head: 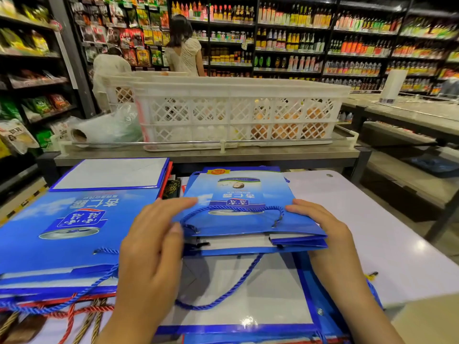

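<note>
You are holding the folded blue paper bag (248, 192) flat near the middle of the white worktop (397, 244). Your left hand (154, 244) is gripping its left edge and your right hand (330, 232) its right edge, hands apart. It is lying over another flattened bag (248, 281). A stack of blue bags (62, 232) is sitting along the worktop's left edge, and a white crate (236, 108) is standing beyond its far edge.

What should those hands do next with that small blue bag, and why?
Probably pull the blue bag open at its mouth. The left hand and right hand pinch it, folded, by its two sides, raised a little over the flat bag beneath. Its mouth faces the person and gapes slightly, so spreading it looks like the natural next step.
</note>
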`<move>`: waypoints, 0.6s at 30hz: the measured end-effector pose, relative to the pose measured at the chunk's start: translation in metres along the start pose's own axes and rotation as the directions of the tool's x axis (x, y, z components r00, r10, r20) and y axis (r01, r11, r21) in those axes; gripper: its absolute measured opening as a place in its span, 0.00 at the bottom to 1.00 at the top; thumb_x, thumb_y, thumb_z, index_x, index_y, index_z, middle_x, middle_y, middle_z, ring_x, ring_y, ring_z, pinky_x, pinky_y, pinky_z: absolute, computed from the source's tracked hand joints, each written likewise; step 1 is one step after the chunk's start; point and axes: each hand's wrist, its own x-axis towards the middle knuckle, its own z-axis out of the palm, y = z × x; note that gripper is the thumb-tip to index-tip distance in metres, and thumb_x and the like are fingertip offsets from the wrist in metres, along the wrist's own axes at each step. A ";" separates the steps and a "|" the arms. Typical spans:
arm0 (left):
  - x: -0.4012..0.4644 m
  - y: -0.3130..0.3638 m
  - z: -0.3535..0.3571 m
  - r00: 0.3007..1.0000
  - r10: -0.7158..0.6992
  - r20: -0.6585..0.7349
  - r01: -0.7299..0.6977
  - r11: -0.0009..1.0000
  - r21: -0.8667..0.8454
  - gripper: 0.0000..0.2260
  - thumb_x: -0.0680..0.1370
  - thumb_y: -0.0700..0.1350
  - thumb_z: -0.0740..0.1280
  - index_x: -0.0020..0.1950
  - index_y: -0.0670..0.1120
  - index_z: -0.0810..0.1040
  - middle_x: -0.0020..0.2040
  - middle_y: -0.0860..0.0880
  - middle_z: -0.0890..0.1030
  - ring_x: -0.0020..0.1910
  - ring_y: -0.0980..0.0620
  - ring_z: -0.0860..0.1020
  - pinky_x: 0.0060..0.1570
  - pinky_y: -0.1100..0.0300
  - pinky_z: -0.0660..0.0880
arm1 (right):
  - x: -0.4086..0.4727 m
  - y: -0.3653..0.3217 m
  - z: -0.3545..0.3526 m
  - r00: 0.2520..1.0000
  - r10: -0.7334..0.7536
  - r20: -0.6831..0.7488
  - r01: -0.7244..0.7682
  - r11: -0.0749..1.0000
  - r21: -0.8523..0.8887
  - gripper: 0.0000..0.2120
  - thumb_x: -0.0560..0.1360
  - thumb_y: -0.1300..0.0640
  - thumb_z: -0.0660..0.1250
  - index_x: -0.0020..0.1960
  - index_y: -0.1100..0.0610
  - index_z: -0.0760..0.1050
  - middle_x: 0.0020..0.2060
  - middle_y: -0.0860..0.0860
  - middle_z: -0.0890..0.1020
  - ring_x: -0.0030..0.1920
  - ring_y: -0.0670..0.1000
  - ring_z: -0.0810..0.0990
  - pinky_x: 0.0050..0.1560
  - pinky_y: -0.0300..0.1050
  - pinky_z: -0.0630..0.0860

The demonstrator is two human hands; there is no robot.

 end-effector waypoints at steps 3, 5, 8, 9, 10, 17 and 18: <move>0.002 -0.006 0.002 0.942 -0.281 -0.182 0.239 0.945 -0.223 0.18 0.78 0.36 0.54 0.58 0.51 0.78 0.56 0.57 0.81 0.56 0.63 0.77 0.55 0.73 0.70 | 0.006 -0.005 -0.002 0.999 0.024 -0.032 -0.020 0.994 0.112 0.27 0.73 0.73 0.65 0.50 0.40 0.79 0.58 0.50 0.80 0.57 0.43 0.78 0.59 0.33 0.73; 0.002 -0.012 0.006 0.881 -0.427 -0.204 0.326 0.861 -0.391 0.21 0.79 0.30 0.52 0.59 0.50 0.78 0.57 0.56 0.81 0.58 0.62 0.78 0.59 0.68 0.73 | 0.011 -0.013 -0.003 0.998 0.022 -0.056 -0.012 0.987 0.163 0.23 0.71 0.68 0.63 0.49 0.40 0.79 0.55 0.49 0.81 0.55 0.43 0.79 0.56 0.33 0.74; 0.002 -0.024 0.011 0.797 -0.585 -0.148 0.429 0.722 -0.544 0.24 0.79 0.28 0.53 0.58 0.53 0.78 0.57 0.53 0.82 0.59 0.57 0.78 0.62 0.56 0.72 | 0.018 -0.022 -0.007 0.994 0.011 -0.113 0.004 0.991 0.133 0.22 0.71 0.73 0.62 0.46 0.47 0.81 0.50 0.46 0.82 0.50 0.35 0.78 0.49 0.24 0.70; 0.002 -0.027 0.013 0.792 -0.596 -0.133 0.446 0.714 -0.540 0.23 0.78 0.27 0.54 0.60 0.51 0.78 0.58 0.52 0.81 0.60 0.55 0.78 0.63 0.55 0.72 | 0.020 -0.025 -0.010 0.991 0.012 -0.134 0.003 0.993 0.114 0.22 0.71 0.75 0.62 0.47 0.49 0.81 0.49 0.46 0.82 0.49 0.33 0.78 0.47 0.23 0.69; 0.005 -0.029 0.016 0.804 -0.585 -0.108 0.455 0.722 -0.521 0.22 0.78 0.27 0.56 0.62 0.49 0.76 0.59 0.51 0.81 0.61 0.55 0.77 0.63 0.57 0.73 | 0.023 -0.029 -0.013 0.988 0.008 -0.153 0.008 0.995 0.104 0.21 0.72 0.76 0.62 0.48 0.52 0.81 0.48 0.44 0.83 0.47 0.32 0.77 0.45 0.22 0.69; 0.043 -0.028 0.037 0.850 -0.516 0.100 0.489 0.706 -0.512 0.21 0.78 0.43 0.68 0.69 0.40 0.68 0.61 0.45 0.77 0.58 0.52 0.78 0.45 0.67 0.77 | 0.048 -0.068 -0.030 0.964 -0.082 -0.254 0.133 0.973 0.189 0.15 0.76 0.66 0.65 0.40 0.46 0.76 0.34 0.36 0.82 0.35 0.34 0.76 0.40 0.28 0.70; 0.046 -0.027 0.038 0.858 -0.501 0.110 0.488 0.730 -0.478 0.25 0.74 0.47 0.72 0.67 0.39 0.70 0.58 0.44 0.79 0.56 0.51 0.78 0.47 0.63 0.78 | 0.053 -0.072 -0.031 0.962 -0.093 -0.258 0.151 0.964 0.217 0.13 0.76 0.65 0.65 0.41 0.47 0.77 0.35 0.41 0.82 0.36 0.36 0.76 0.41 0.31 0.72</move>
